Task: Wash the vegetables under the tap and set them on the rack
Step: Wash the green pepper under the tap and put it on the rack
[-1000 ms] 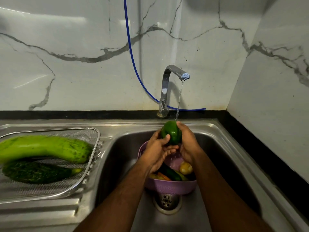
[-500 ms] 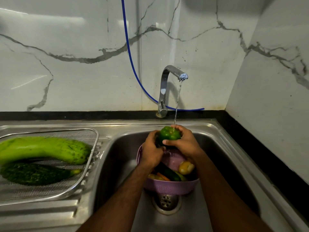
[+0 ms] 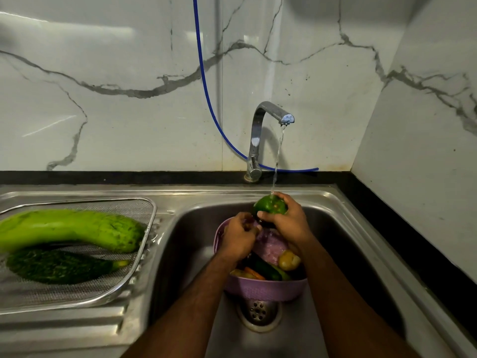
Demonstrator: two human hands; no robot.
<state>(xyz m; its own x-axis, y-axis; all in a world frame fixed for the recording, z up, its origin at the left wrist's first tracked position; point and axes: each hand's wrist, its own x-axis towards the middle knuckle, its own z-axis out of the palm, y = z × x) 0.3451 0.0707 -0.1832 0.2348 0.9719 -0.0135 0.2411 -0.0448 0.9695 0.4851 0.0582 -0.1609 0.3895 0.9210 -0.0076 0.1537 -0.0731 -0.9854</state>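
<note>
While water runs from the tap (image 3: 268, 117), a green pepper (image 3: 269, 206) is held in the stream above the sink (image 3: 348, 241).

Beneath it, a purple colander (image 3: 263, 289) stands over the drain (image 3: 258, 310), holding a yellowish potato (image 3: 289, 260), a dark green vegetable (image 3: 265, 270) and an orange piece, likely carrot (image 3: 254, 273). On the draining board at the sink's left edge, a wire-mesh rack (image 3: 85, 293) carries a pale green gourd (image 3: 69, 228) with a dark green bumpy gourd (image 3: 59, 266) at its near side. The right hand (image 3: 286, 223) wraps its fingers round the pepper. The left hand (image 3: 238, 236) is curled just beside it over the colander's far rim; whether it grasps anything, I cannot tell.
</note>
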